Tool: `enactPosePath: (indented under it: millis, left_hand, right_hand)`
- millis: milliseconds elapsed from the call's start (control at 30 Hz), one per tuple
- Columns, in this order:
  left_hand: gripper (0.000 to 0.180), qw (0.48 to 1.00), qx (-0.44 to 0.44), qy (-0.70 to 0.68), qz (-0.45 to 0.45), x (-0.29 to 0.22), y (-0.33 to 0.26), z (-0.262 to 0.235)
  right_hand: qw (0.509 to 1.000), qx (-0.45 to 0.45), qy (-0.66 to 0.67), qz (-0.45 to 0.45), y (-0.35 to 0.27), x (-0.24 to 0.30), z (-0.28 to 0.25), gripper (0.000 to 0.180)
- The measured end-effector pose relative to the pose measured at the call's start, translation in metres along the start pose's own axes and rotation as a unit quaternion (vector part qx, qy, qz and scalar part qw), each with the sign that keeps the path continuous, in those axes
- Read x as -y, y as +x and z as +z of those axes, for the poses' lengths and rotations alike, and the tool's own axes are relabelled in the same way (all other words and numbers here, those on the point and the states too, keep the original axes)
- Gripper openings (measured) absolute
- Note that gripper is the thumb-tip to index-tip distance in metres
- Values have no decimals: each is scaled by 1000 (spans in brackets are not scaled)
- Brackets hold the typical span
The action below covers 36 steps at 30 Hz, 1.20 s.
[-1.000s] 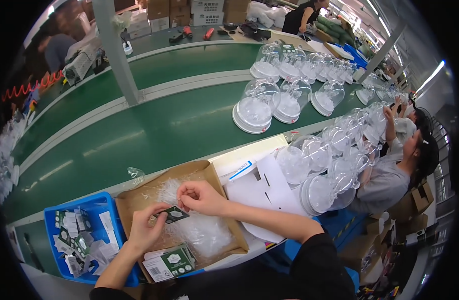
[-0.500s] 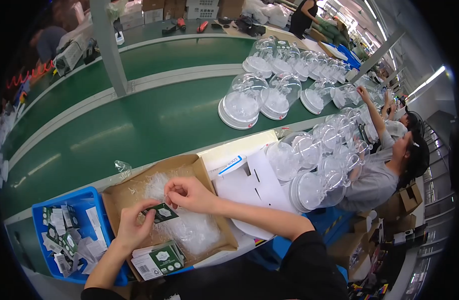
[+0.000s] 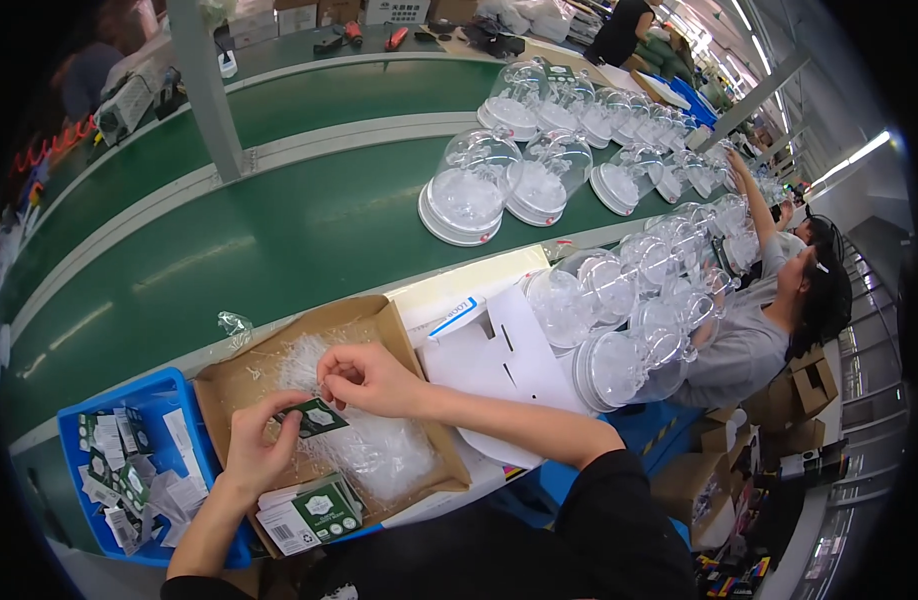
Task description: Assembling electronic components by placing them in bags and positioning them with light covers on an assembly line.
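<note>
My left hand pinches a small dark green printed card between thumb and fingers, over an open cardboard box. Close to the card's upper edge, my right hand has its thumb and fingertips pressed together; whatever is between them is too small to make out. Beneath both hands, the box holds a heap of thin clear plastic strands. A stack of green and white cards lies at the box's near corner. To the left, a blue plastic bin contains many loose cards.
White cardboard sheets lie right of the box. Clear domes on white bases stand in rows on the green conveyor and along its near side. A co-worker in grey reaches over at the right. A grey post rises at the back left.
The view has shifted slightly, so the surroundings sit a little farther left and up. Both hands keep nearly the same hold around the card, the right fingertips still closed beside it.
</note>
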<state>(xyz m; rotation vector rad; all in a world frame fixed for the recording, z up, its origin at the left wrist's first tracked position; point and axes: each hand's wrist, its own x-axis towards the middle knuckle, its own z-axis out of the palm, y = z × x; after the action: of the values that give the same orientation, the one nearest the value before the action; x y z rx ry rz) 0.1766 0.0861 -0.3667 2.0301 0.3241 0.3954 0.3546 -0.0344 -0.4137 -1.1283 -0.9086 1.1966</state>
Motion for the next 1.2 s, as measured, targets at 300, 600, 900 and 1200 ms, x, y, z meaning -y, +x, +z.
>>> enactPosePath:
  millis: [300, 600, 900, 1200]
  left_hand:
    - [21, 1000, -9, 11, 12, -1, -2, -1]
    - [21, 1000, -2, 25, 4, 0, -1, -2]
    - [22, 1000, -8, 14, -10, 5, -4, -2]
    - [22, 1000, -10, 12, -18, 8, -4, -2]
  right_hand:
    - [1000, -1, -2, -15, -1, 6, 3, 5]
    - [1000, -5, -1, 3, -1, 5, 2, 6]
    - [1000, -7, -10, 7, 1, 6, 2, 6]
    - [998, -42, -33, -15, 0, 3, 0, 6]
